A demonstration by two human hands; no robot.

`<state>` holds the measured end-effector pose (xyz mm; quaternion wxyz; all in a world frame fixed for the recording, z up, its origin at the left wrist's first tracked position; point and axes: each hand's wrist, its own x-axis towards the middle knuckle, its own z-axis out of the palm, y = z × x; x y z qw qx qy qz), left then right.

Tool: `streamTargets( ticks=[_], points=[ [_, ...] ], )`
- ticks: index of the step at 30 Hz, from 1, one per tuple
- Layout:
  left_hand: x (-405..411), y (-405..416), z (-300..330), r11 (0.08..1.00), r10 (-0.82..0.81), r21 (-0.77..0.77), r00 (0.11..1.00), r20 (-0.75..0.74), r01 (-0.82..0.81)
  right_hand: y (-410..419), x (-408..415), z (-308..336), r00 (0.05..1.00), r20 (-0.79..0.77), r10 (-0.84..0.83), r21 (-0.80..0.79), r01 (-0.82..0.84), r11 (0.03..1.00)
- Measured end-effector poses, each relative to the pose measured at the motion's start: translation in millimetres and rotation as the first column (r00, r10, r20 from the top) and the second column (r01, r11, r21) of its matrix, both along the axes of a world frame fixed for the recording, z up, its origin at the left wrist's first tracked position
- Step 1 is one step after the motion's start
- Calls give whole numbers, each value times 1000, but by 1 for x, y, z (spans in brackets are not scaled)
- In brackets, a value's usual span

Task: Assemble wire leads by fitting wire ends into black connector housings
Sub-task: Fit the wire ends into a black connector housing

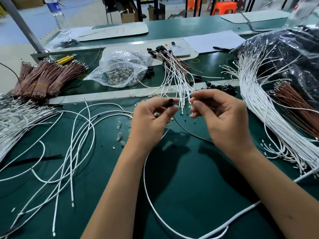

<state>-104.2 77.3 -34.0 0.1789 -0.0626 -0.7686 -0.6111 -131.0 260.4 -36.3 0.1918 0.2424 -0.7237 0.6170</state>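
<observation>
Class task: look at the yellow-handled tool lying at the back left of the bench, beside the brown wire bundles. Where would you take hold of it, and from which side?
Probably grip the yellow-handled tool around its ribbed yellow handles, coming down from above. It lies flat on the bench, and the brown wire bundles crowd its near side, leaving the top clearest.

Bright overhead light, soft shadows beneath the arms, edges bowed.

Factory assembly line, green workbench (189, 195), bundled white wires (259, 104), brown wire bundles (43, 78), bagged parts (120, 69)
</observation>
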Motion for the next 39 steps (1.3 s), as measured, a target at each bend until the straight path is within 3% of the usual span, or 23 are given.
streamTargets(
  ticks=[4,15,25,34,39],
  points=[
    [-1,3,-5,990,-26,-139,996,-84,14,-2,5,1,999,-47,24,-94,-28,995],
    [-6,2,-9,983,-94,-169,986,-136,70,-4,15,4,967,-252,-30,67,49,997],
    [-3,3,-7,968,-76,-249,981,-176,30,-3,15,5,963,-268,15,126,19,992],
    [-2,2,-6,940,-30,-339,979,-200,-40,-3,11,3,956,-284,-74,199,134,971],
    [0,3,-5,941,35,-323,977,-209,-103,-2,9,0,980,-193,-51,130,77,989]
  ],
)
